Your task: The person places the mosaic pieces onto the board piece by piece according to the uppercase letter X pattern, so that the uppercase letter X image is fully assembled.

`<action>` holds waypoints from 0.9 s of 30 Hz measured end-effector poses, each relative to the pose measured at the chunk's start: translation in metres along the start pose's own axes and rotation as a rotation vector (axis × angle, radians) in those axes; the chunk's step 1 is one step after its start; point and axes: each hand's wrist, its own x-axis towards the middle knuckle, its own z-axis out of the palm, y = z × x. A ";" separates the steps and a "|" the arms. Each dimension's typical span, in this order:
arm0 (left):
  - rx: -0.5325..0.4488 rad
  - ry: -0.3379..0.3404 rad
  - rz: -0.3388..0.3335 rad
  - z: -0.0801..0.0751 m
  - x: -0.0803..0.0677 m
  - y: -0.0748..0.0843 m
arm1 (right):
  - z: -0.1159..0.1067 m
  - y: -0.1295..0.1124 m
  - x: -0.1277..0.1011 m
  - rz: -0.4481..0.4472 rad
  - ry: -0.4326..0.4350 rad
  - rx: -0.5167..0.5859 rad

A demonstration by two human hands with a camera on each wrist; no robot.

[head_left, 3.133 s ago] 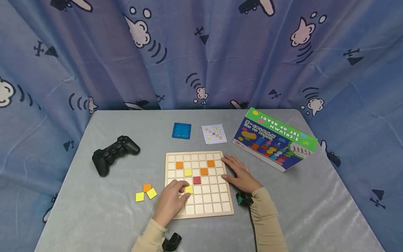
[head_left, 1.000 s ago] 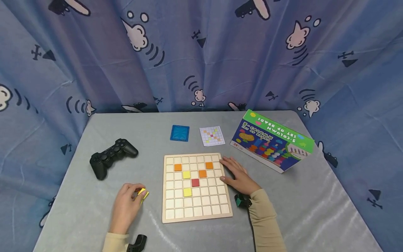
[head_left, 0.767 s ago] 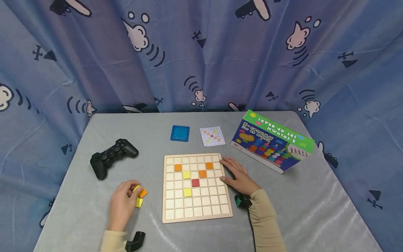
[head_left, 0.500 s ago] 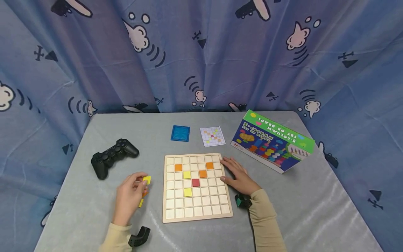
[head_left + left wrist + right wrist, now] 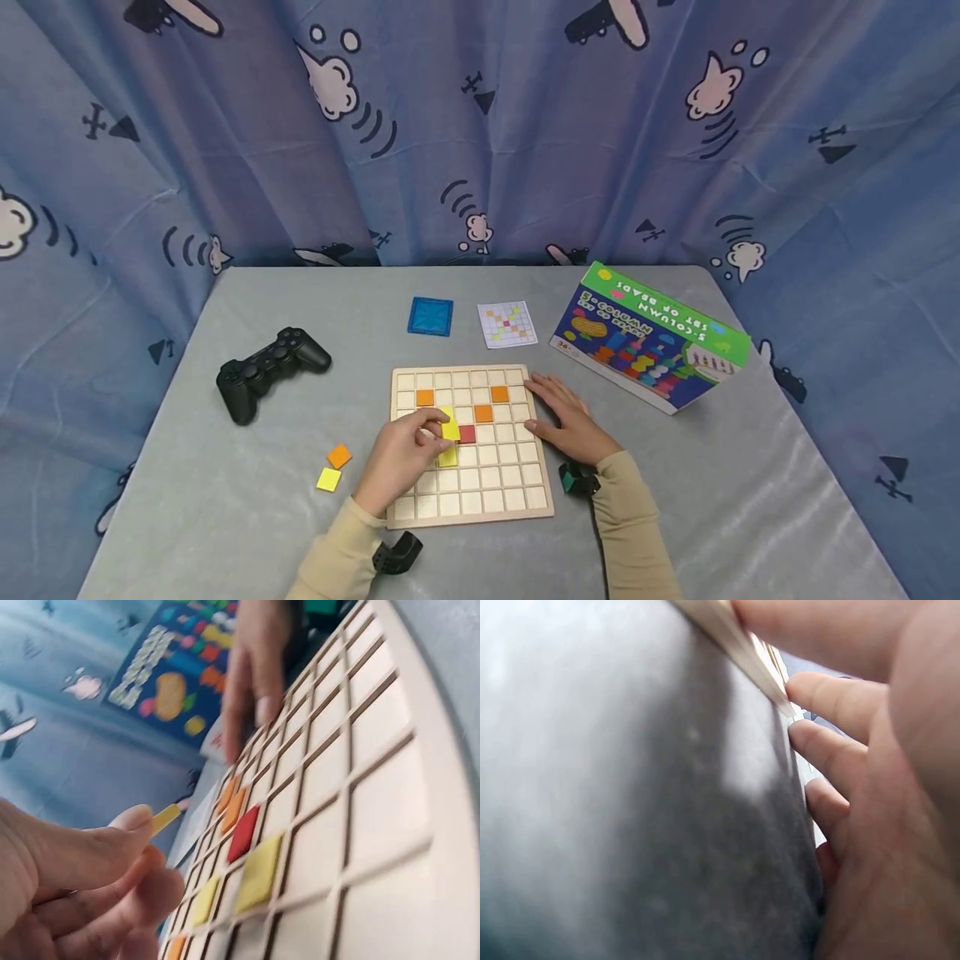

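A small yellow square tile (image 5: 450,430) is hanging tilted in the air just above the wooden grid board (image 5: 517,498), pinched at the tips of the left hand (image 5: 401,460). It is hovering over the board's middle cells, just left of the red tile (image 5: 468,433) and above a yellow tile (image 5: 447,457) lying flat in its cell.

From the head we look forward and down over the whole table (image 5: 225,517). Our left wrist view skims low and close across the wooden grid board (image 5: 375,795); our right wrist view presses against that board's edge (image 5: 735,641).
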 end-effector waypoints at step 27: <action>0.298 -0.077 0.161 0.052 0.004 0.002 | -0.001 -0.002 0.001 0.003 0.005 0.007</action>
